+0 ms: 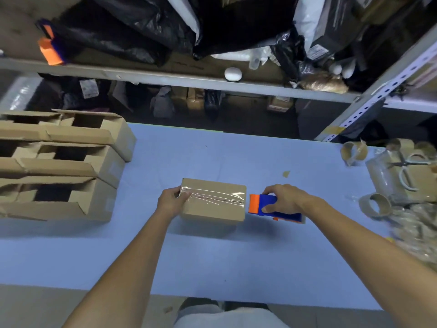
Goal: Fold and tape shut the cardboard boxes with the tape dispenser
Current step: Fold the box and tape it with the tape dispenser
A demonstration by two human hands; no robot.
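Well left of the left hand's fingers, three untaped boxes (61, 162) sit with their flaps open. The left hand (170, 201) curls its fingers round the left end of the small cardboard box (212, 210), where the clear tape (220, 197) along the top seam begins. Just beyond the box's right end, the right hand (285, 198) grips the tape dispenser (272, 209), its orange end nearest the box. If the left fingers slacken while the tape is torn, the box may slide and the wrinkled strip could peel up.
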